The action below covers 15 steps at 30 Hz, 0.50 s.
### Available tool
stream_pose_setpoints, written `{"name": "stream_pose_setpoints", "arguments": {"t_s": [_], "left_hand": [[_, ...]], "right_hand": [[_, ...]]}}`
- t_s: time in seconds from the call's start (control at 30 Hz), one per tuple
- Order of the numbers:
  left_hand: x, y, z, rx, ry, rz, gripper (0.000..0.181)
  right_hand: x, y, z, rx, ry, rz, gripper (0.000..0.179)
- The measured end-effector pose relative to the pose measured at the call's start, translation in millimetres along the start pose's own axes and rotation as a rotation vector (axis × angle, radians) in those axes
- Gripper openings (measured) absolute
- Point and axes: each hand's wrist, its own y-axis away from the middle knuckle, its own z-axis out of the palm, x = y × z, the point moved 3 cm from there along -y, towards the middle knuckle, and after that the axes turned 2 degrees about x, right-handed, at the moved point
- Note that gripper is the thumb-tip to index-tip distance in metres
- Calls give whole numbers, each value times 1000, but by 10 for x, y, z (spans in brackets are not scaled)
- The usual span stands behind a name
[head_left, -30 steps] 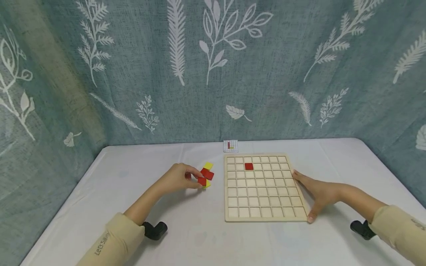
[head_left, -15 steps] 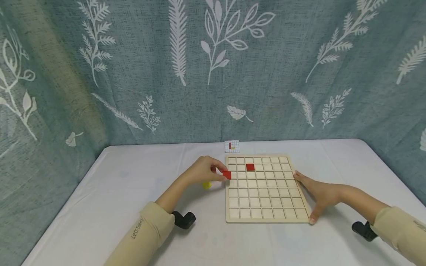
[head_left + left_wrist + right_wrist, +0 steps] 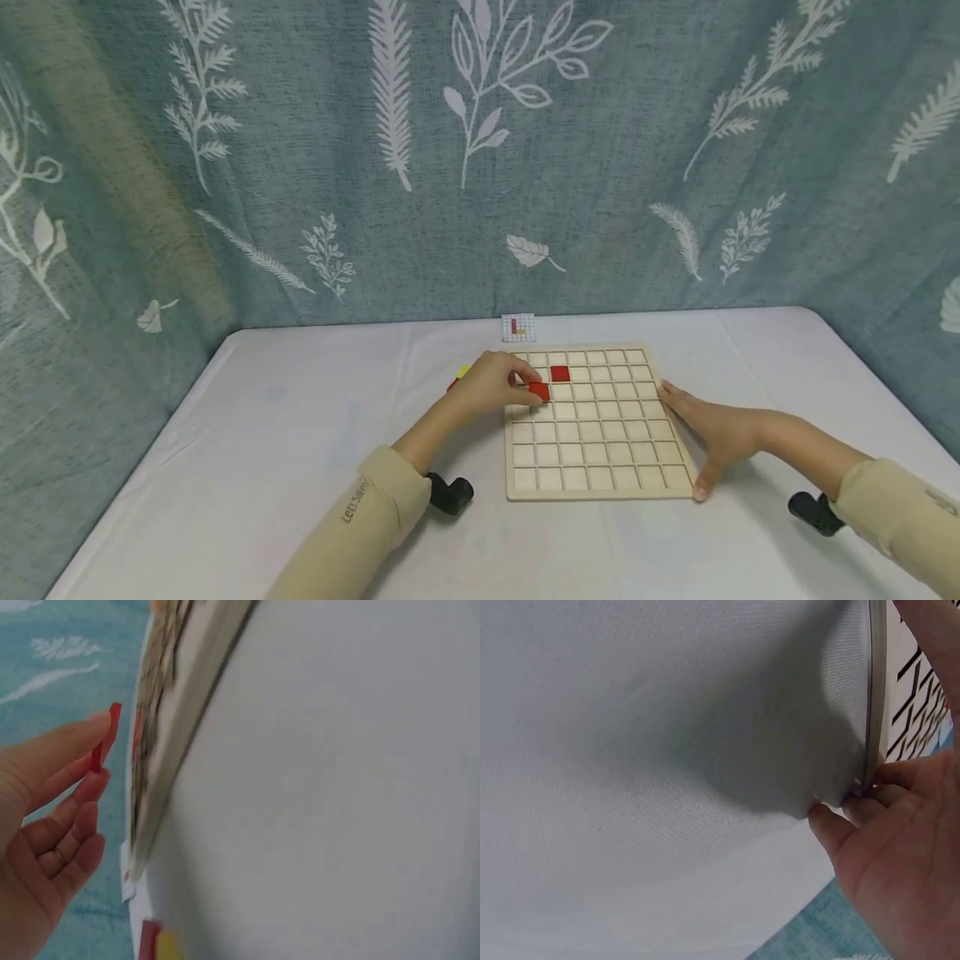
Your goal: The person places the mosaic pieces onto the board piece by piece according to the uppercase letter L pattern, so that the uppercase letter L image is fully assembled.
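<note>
In the head view my left hand (image 3: 491,383) pinches a red square tile (image 3: 539,391) between thumb and fingertips, over the left part of the wooden grid board (image 3: 510,450). The left wrist view shows this tile (image 3: 109,739) nearly edge-on and above the board. Another red tile (image 3: 559,373) lies in a cell of the second row from the back. My right hand (image 3: 723,433) rests along the board's right edge, thumb at the front corner and fingers farther back. In the right wrist view, fingertips (image 3: 826,825) touch the tablecloth beside the board's side.
A small printed grid card (image 3: 518,327) lies behind the board, with red and yellow cells on it. Left of the board is a pile of loose tiles, a yellow tile (image 3: 465,369) among them, partly hidden by my left hand. A leaf-patterned curtain (image 3: 420,250) hangs behind the table.
My left hand has taken the red tile from the pile and carried it right, over the board's left cells. My right hand has stayed at the board's edge.
</note>
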Motion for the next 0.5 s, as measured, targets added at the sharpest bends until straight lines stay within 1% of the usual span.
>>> {"name": "stream_pose_setpoints", "arguments": {"t_s": [0.17,0.27,0.37,0.5], "left_hand": [[66,-115,122,29,-70,12,27],[112,-171,181,47,-92,19,28],[148,-214,225,53,-102,9,27],[156,-246,253,43,-96,-7,28]], "right_hand": [[13,5,-10,11,24,-4,139],[23,0,-19,18,25,0,141],[41,-9,-23,17,22,6,143],[68,-21,-12,11,22,8,143]]}}
